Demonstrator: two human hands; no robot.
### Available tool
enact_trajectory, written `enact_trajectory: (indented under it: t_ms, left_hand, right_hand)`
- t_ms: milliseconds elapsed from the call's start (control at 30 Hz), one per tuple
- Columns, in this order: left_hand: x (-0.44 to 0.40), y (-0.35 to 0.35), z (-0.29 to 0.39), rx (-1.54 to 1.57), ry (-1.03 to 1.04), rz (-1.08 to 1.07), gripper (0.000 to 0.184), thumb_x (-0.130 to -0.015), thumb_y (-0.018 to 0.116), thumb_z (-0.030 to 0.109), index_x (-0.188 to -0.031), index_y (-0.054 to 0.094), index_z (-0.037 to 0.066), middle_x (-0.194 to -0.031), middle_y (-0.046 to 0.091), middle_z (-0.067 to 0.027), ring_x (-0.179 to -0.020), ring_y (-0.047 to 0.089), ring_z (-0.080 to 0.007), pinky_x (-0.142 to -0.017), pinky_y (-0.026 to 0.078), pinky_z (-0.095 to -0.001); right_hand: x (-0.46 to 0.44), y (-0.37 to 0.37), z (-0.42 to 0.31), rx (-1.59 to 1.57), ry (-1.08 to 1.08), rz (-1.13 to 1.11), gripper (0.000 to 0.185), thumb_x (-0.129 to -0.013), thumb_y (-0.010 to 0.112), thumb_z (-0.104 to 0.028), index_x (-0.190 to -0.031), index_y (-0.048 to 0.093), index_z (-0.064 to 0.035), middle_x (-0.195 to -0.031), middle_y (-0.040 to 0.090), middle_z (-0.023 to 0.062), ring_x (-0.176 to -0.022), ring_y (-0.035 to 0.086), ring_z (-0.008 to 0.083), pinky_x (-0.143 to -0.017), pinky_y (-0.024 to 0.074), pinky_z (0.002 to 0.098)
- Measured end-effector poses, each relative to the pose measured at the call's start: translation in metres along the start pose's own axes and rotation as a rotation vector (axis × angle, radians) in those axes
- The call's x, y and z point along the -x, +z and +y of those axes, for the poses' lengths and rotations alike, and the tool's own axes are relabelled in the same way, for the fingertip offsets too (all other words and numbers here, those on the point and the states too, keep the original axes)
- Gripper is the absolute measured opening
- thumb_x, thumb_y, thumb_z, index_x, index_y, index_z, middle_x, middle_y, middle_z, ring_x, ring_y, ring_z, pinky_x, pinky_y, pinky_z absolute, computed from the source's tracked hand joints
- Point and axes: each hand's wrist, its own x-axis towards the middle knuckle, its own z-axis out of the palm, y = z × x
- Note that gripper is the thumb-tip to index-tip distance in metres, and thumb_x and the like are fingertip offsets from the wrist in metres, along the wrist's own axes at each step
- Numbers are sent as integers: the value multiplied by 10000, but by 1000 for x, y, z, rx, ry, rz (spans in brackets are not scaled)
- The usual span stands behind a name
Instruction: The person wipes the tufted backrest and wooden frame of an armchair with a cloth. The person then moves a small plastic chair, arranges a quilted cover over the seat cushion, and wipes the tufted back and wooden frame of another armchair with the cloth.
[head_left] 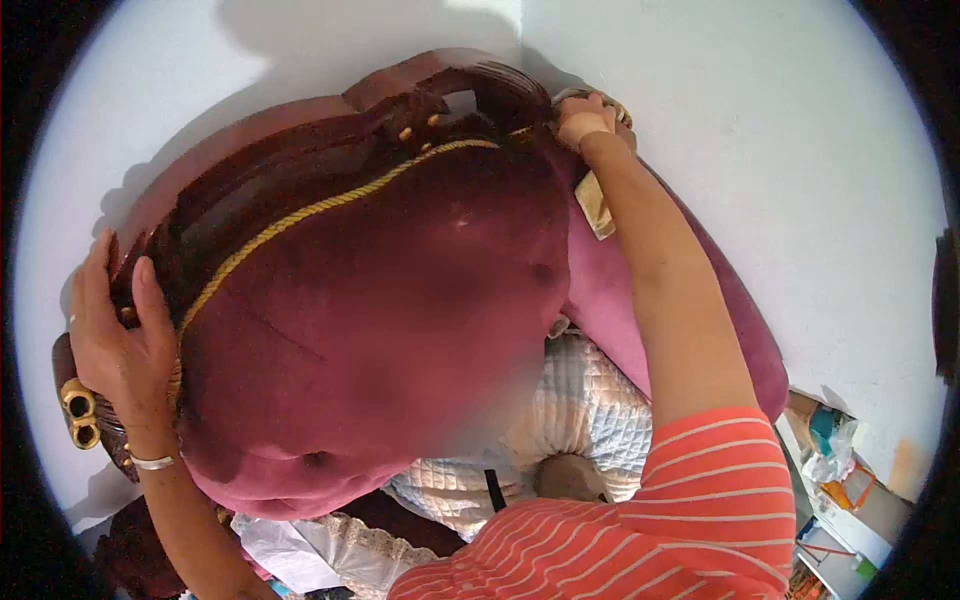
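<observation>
A large sofa backrest (400,290) in burgundy velvet fills the middle, edged by a twisted gold cord (320,205) and a glossy dark carved wood frame (270,170). My left hand (120,340) lies over the frame at the left, fingers stretched and thumb apart, holding nothing. At the far upper right corner of the frame, my right hand (587,122) is closed around something pale and crumpled, which my fingers mostly hide. A cream-gold patch (596,207) shows below that wrist, against the pink velvet side (610,300).
White walls (780,150) meet in a corner behind the sofa. A quilted cover (580,410) lies below the backrest. Lace-edged white fabric (330,550) is at lower left. Gold fittings (82,412) stick out at the left end. A box of odds and ends (840,450) stands at lower right.
</observation>
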Motion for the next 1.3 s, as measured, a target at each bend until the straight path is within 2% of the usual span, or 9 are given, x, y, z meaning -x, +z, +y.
enact_trajectory:
  t_ms: [167, 300, 467, 867, 967, 1067, 1167, 1200, 1300]
  left_hand:
    - [-2, 1, 1, -8, 8, 27, 336, -939, 593, 248, -1221, 604, 67, -1111, 653, -157, -988, 637, -335, -840, 495, -399]
    - [-3, 14, -29, -65, 162, 26, 351, -968, 554, 240, -1261, 581, 49, -1170, 641, -151, -1028, 628, -317, -821, 501, -383]
    - [3, 11, -18, 0, -44, -83, 390, -991, 519, 298, -1271, 582, 34, -1207, 633, -147, -1067, 619, -296, -787, 512, -343]
    - [5, 31, -43, -54, 61, -48, 477, -976, 501, 410, -1257, 591, 36, -1262, 601, -165, -1154, 572, -334, -965, 448, -388]
    - [2, 39, -51, -92, 51, -10, 526, -953, 490, 493, -1272, 593, 89, -1263, 602, -153, -1167, 566, -330, -976, 441, -392]
    - [-2, 21, -31, -71, -71, -97, 549, -930, 515, 515, -1304, 570, 116, -1262, 602, -160, -1174, 559, -348, -990, 432, -394]
    - [4, -7, -12, 198, -113, -161, 496, -913, 572, 422, -1298, 567, 109, -1242, 611, -168, -1137, 583, -352, -987, 435, -402]
    - [10, -32, 10, 631, -277, -197, 576, -903, 604, 412, -1362, 482, 86, -1320, 528, -176, -1204, 514, -368, -1047, 379, -436]
    - [48, -63, 27, 537, 84, 51, 359, -893, 581, 198, -1198, 572, 8, -1183, 597, -165, -1089, 571, -338, -986, 430, -430]
  right_hand:
    - [37, -2, -6, 133, -116, -28, 474, -836, 605, -398, -1236, 630, -145, -1334, 523, 190, -1308, 422, 325, -1030, 370, 524]
    - [74, 25, 23, 8, -300, 75, 333, -782, 630, -219, -1106, 687, -167, -1227, 601, 73, -1238, 460, 332, -917, 450, 519]
    - [153, 42, 81, 94, -402, 292, 381, -756, 661, -192, -1136, 651, -221, -1180, 567, -6, -1224, 428, 382, -871, 499, 474]
    - [368, 66, 301, -163, -31, 481, 483, -665, 618, 49, -1097, 643, -165, -1107, 635, 91, -1058, 570, 354, -939, 452, 443]
    - [432, 75, 365, -172, 212, 252, 554, -688, 657, 12, -1216, 609, -148, -1261, 581, 103, -1210, 484, 335, -1017, 417, 436]
    - [503, 122, 454, -87, 313, 340, 429, -803, 594, -105, -1228, 600, -46, -1215, 608, 187, -1124, 571, 330, -994, 440, 403]
    - [549, 116, 469, 200, 509, -109, 529, -902, 421, -99, -1416, 310, -152, -1428, 363, 126, -1303, 390, 296, -1086, 348, 391]
    - [559, 115, 466, 321, 527, -303, 572, -935, 364, -97, -1479, 213, -188, -1499, 281, 106, -1363, 330, 285, -1117, 318, 387]
    - [572, 144, 469, 416, 382, -414, 557, -946, 386, -164, -1481, 234, -187, -1452, 337, 104, -1319, 372, 278, -1071, 339, 417]
